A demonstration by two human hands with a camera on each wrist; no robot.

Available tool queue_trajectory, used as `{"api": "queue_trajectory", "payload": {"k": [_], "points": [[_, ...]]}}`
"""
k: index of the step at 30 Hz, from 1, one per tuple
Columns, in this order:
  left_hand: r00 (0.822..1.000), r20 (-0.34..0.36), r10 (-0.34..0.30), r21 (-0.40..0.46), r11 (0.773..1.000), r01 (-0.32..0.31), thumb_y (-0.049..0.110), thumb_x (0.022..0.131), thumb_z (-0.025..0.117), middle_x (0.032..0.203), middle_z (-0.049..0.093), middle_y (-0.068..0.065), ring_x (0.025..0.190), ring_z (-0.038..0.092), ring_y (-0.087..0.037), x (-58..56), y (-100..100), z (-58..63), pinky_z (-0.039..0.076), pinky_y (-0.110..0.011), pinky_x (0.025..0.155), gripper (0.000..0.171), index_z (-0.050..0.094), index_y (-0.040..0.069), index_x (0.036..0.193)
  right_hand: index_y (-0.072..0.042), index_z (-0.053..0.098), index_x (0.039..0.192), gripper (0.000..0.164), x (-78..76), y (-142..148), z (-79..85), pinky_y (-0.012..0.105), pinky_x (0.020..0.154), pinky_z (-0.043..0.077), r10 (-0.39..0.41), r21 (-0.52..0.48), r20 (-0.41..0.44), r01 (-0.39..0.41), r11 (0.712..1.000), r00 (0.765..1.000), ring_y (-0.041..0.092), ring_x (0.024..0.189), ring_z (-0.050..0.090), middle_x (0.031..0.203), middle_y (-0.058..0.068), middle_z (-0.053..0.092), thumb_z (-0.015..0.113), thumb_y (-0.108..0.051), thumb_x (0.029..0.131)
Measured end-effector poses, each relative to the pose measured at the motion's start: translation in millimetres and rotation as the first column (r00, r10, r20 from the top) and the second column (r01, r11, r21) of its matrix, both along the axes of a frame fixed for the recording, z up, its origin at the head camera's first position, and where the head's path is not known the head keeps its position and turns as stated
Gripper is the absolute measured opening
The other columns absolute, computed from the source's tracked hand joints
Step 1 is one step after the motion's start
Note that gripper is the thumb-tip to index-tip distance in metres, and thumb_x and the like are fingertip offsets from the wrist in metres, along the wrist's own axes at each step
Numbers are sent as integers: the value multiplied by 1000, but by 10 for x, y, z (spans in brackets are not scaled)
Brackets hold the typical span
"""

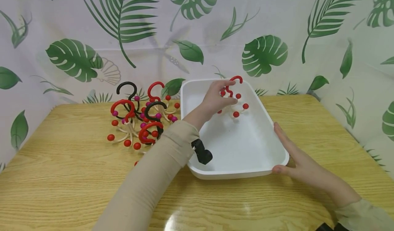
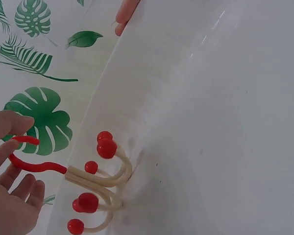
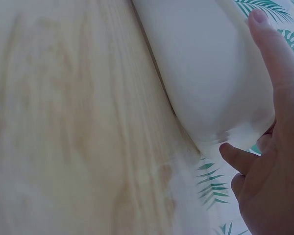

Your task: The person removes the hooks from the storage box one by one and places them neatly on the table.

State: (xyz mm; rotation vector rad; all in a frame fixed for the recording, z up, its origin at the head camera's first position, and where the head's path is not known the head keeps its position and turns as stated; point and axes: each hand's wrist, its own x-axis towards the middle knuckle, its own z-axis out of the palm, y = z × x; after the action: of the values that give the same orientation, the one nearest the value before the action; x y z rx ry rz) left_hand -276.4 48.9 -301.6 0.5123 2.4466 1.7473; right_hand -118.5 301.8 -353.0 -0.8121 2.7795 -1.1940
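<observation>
A hanger with a red hook (image 1: 236, 78) and several cream, red-balled prongs (image 2: 95, 178) stands in the far part of the white tub (image 1: 240, 155). My left hand (image 1: 217, 95) is at that hook, thumb and forefinger spread apart on either side of it; in the left wrist view a fingertip overlaps the hook near its tip. My right hand (image 1: 297, 159) steadies the tub's near right corner from outside, thumb along the front wall and straight fingers along the side wall (image 3: 220, 73).
Left of the tub crowd several more hangers, some with red hooks (image 1: 123, 102), others with black hooks (image 1: 127, 84) and magenta balls. They stand on the wooden table (image 1: 61, 166). Behind rises a leaf-print cloth (image 1: 215, 56). My left sleeve (image 1: 160, 169) covers part of the hangers.
</observation>
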Motion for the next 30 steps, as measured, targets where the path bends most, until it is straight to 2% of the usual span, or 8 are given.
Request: {"api": "queue_trajectory", "payload": {"k": [7,11,15,19,21,25,28,30], "points": [[999,-40,-12,31,999,13,6,86,69,132,45,-1,113,49,-23,6,-11,3,50,-21,77,42,61,13,127,-23,0,154,108,6,8,1,12,103,9,8,4,0,-8,1000,1000,1,140,-1,160,4,-4,77,-13,79],[999,-37,13,76,997,-10,3,86,69,123,51,-1,106,52,-21,15,-12,4,51,-22,75,32,68,11,116,-24,-1,154,107,4,15,-1,16,106,8,7,5,17,-7,1000,1000,1,140,-2,159,3,-5,76,-15,80],[998,-43,41,138,990,-35,-1,87,66,112,58,0,98,56,-17,14,-23,-4,50,-23,74,19,72,8,103,-25,-1,154,107,5,19,2,15,105,8,5,2,27,-5,1000,1000,3,141,-3,159,2,-6,76,-15,81],[998,-29,61,195,979,-55,-3,88,63,101,64,0,90,62,-18,13,-37,-4,50,-24,73,14,73,5,95,-26,-1,154,107,9,17,7,16,105,9,0,-2,32,0,1000,999,4,141,-2,159,2,-5,76,-14,80],[998,-11,64,211,976,-60,-2,89,63,98,66,-1,89,64,-21,19,-43,10,50,-23,74,13,73,5,93,-26,-1,154,108,10,15,8,17,106,9,-2,-1,30,2,1000,1000,4,141,-2,160,2,-5,77,-14,80],[998,8,66,209,976,-66,3,89,65,96,66,-1,88,64,-20,37,-45,53,51,-22,76,8,71,6,93,-27,-1,154,107,7,17,9,27,110,9,-1,-7,40,2,1000,999,9,142,-2,159,2,-5,76,-14,80],[997,-6,75,201,977,-73,4,88,68,94,65,-2,85,61,-16,64,-31,91,50,-22,75,6,70,6,93,-27,-2,154,106,3,18,11,27,110,9,3,-13,49,-2,1000,999,10,143,-3,159,2,-6,75,-15,81],[997,-16,79,192,979,-75,4,87,69,94,64,-3,84,60,-16,89,-20,121,50,-21,74,7,68,6,94,-26,-1,154,106,2,18,10,20,108,8,6,-12,43,-6,1000,999,9,142,-3,159,2,-6,75,-14,81]]}}
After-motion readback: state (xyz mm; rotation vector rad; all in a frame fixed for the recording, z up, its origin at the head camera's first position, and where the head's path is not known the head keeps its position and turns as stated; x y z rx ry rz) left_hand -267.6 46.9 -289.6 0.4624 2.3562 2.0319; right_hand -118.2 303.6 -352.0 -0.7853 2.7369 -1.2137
